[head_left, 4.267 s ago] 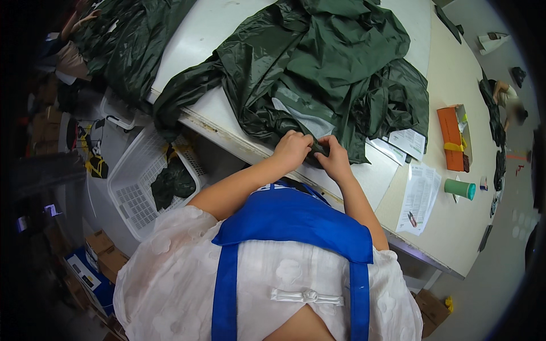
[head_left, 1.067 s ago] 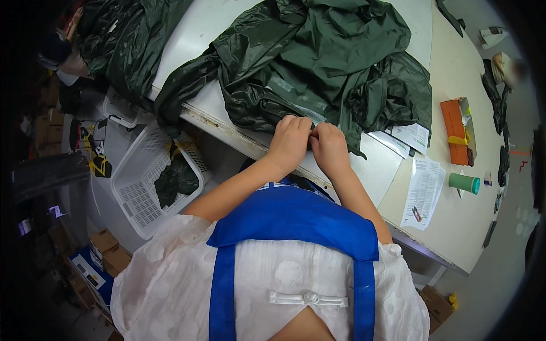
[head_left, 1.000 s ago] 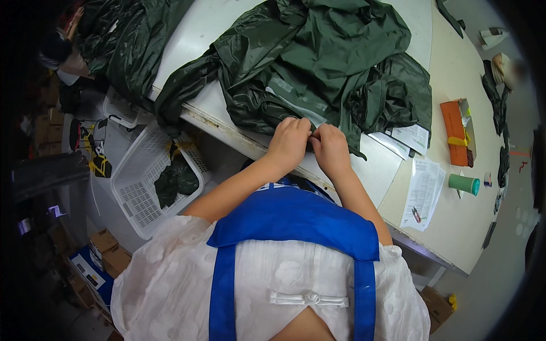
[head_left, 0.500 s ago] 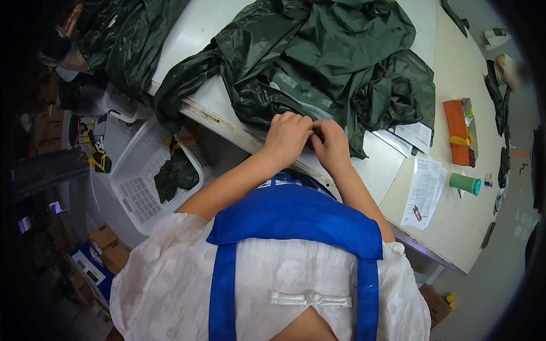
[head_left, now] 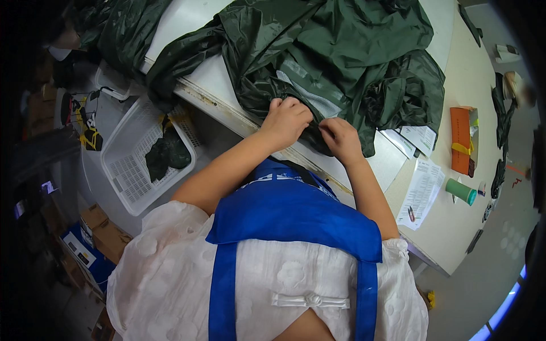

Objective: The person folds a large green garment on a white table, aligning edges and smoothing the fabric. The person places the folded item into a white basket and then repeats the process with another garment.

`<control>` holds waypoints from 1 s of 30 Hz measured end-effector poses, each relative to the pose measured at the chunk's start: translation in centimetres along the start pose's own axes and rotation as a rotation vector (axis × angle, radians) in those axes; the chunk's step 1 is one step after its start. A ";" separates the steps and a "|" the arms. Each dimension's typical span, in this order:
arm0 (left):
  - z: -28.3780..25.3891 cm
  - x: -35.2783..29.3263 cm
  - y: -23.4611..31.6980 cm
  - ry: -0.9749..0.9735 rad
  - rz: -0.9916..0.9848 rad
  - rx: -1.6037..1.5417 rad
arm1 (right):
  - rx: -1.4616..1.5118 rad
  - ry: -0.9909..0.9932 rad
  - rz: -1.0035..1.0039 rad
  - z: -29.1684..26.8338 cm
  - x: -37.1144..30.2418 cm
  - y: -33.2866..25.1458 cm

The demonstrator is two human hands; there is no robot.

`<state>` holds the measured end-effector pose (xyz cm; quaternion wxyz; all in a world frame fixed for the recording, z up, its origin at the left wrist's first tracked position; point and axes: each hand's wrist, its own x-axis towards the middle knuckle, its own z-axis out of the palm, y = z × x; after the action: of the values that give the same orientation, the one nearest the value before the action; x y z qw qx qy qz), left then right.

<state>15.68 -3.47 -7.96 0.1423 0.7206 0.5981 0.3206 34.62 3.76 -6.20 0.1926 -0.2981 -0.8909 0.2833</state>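
A dark green, shiny garment [head_left: 341, 51] lies crumpled over the table, with a pale grey strip [head_left: 315, 99] showing in its folds. At its near edge my left hand [head_left: 286, 122] is closed with bent fingers on the fabric. Slightly to the right, my right hand [head_left: 341, 139] pinches the same edge between thumb and fingers. A short stretch of green cloth runs between the two hands. The fingertips are partly hidden by the folds and by the backs of the hands.
Right of the garment are printed sheets [head_left: 421, 187], small thread snips [head_left: 411, 213], an orange box [head_left: 462, 136] and a green thread spool [head_left: 460, 191]. A white plastic basket [head_left: 122, 187] with dark green cloth stands below the table's left edge [head_left: 222, 113]. Cardboard boxes [head_left: 108, 233] sit lower left.
My hands have drawn apart, the right one moving right along the garment's edge. More of the pale grey strip shows. The whole view has shifted slightly.
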 end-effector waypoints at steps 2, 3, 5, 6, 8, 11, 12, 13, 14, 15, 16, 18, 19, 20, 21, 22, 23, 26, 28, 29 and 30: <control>-0.3 -0.1 0.5 0.022 0.061 -0.003 | -0.008 0.004 -0.045 -0.6 -0.3 -0.3; -0.3 -0.3 0.6 0.026 0.057 -0.011 | -0.001 0.015 -0.068 -0.6 -0.5 -0.1; 0.0 -0.4 0.7 0.032 0.052 -0.027 | 0.013 0.039 -0.111 -0.5 -0.9 0.3; 0.0 -0.3 0.8 0.033 0.044 -0.041 | 0.007 0.043 -0.109 -0.4 -1.0 0.3; 0.0 -0.2 1.1 0.032 0.028 -0.068 | -0.002 0.051 -0.105 -0.5 -1.1 0.1; 0.5 -0.3 0.8 0.036 0.015 -0.063 | 0.006 0.051 -0.111 -0.4 -1.3 0.5; 0.7 -0.3 0.7 0.027 0.007 -0.053 | 0.005 0.046 -0.119 -0.5 -1.3 0.7; 0.8 -0.4 0.5 0.019 -0.001 -0.043 | 0.004 0.040 -0.127 -0.5 -1.4 0.8; 0.9 -0.4 0.4 0.012 -0.007 -0.031 | 0.002 0.036 -0.138 -0.6 -1.4 0.9; 0.8 -0.3 0.4 -0.023 -0.016 -0.029 | 0.009 0.035 -0.134 -0.6 -1.4 0.9; 0.7 -0.3 0.6 -0.059 -0.024 -0.028 | 0.016 0.033 -0.130 -0.7 -1.3 0.9; 0.7 -0.1 0.6 -0.113 -0.044 -0.023 | 0.023 0.029 -0.130 -0.6 -1.2 1.0; 0.8 0.0 0.7 -0.134 -0.058 -0.021 | 0.027 0.024 -0.131 -0.6 -1.1 1.1; 0.8 0.0 0.7 -0.154 -0.071 -0.018 | 0.030 0.019 -0.134 -0.5 -1.1 1.1; 0.8 0.1 0.9 -0.159 -0.085 -0.004 | 0.023 0.009 -0.135 -0.5 -1.0 1.2; 0.8 0.3 1.3 -0.165 -0.099 0.011 | 0.017 -0.001 -0.136 -0.4 -0.9 1.3; 0.9 0.5 1.6 -0.168 -0.113 0.026 | 0.010 -0.011 -0.139 -0.3 -0.8 1.4; 1.5 1.3 1.8 -0.240 -0.196 0.008 | 0.023 -0.028 -0.114 -0.1 -0.4 1.3; 2.1 1.2 2.1 -0.205 -0.236 -0.019 | 0.031 -0.037 -0.068 0.1 -0.4 1.0; 2.4 1.1 2.1 -0.181 -0.259 -0.025 | 0.038 -0.041 -0.055 0.2 -0.2 0.9; 2.6 1.0 2.1 -0.163 -0.251 -0.030 | 0.031 -0.054 -0.030 0.3 -0.1 0.8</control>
<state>19.04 -2.57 -8.41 0.2403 0.6614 0.6651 0.2497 34.89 4.12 -7.00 0.1773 -0.2738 -0.8957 0.3022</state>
